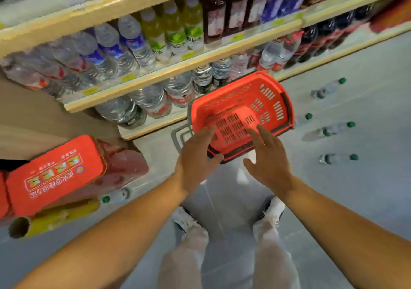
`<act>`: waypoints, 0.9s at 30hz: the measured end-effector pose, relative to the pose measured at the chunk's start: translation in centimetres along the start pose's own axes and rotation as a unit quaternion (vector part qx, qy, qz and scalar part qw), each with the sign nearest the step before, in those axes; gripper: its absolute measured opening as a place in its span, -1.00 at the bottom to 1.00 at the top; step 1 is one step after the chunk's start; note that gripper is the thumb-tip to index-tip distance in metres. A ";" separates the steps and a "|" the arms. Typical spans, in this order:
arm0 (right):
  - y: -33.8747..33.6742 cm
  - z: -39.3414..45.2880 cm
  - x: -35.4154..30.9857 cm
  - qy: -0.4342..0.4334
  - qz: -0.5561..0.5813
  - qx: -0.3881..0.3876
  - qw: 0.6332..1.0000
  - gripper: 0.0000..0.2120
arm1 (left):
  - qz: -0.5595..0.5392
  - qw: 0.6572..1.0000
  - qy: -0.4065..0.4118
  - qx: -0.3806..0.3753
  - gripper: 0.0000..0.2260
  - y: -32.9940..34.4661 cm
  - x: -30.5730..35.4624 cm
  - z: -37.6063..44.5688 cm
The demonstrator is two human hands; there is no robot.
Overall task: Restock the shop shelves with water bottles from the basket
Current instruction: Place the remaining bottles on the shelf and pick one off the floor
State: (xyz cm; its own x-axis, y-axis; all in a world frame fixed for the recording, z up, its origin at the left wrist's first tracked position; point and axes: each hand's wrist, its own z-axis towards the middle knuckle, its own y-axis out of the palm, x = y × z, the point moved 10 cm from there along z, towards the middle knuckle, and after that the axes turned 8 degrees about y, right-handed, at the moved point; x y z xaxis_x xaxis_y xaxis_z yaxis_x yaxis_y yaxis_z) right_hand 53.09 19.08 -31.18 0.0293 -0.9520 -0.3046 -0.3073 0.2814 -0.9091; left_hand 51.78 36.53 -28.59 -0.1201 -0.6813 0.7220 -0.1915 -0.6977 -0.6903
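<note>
A red plastic basket (270, 102) stands on the floor by the lowest shelf, and I see nothing inside it. My left hand (195, 157) hovers over its near rim, fingers apart, holding nothing. My right hand (266, 157) is spread open just to the right, over the same rim. Several clear water bottles with green caps (329, 88) lie on the grey floor to the right of the basket. The shelves (155, 75) on the left hold rows of water bottles (124, 44).
Red boxed goods (55, 173) and a yellow roll (44, 219) sit low at the left, with one green-capped bottle (115, 196) beside them. Green and dark drink bottles (213, 15) fill the shelves further right. Grey handles (180, 137) stick out at the basket's left. My legs and white shoes are below.
</note>
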 end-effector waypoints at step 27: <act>-1.6 4.1 53.8 0.275 0.105 -0.046 0.955 -0.26 | 0.045 0.989 -0.001 -0.144 -0.33 42.5 17.4 26.0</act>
State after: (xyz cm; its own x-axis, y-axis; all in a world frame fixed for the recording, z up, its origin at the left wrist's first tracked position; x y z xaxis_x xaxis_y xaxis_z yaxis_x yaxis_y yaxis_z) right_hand 59.09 -32.09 -47.31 -0.5379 -0.8019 -0.2598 -0.3344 0.4859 -0.8075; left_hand 66.85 -10.72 -46.53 -0.1475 -0.7377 0.6588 -0.4492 -0.5435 -0.7091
